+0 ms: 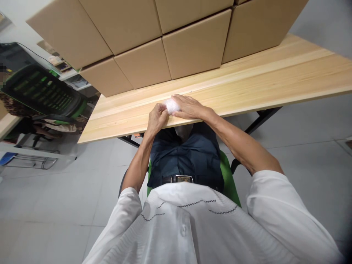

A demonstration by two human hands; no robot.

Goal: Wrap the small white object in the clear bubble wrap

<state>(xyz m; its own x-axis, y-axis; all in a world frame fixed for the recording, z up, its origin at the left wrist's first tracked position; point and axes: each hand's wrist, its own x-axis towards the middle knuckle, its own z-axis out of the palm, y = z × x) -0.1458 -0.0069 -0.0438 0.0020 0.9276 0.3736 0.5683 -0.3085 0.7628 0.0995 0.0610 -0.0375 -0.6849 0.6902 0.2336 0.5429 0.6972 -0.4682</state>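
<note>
"Where do you have the white bundle (172,106)?"

"It's on the worktop (255,79), on your side of the box stack (196,47) and apart from it. Your left hand (158,118) is curled, fingertips pinching one end; your right hand (189,107) is cupped over the other, thumb on the side away from the box stack, fingers on the side facing it."

"How should you expect it to handle?"

"Probably light and soft — it looks like thin, shiny wrapping, so it may squash and slip a little. Take it around the middle, gently, with flat fingers rather than nails."

"Anything you can read?"

"Nothing on the visible part of the bundle, and the box stack's faces look plain — your belt buckle (184,179) has markings too small to make out."
</note>
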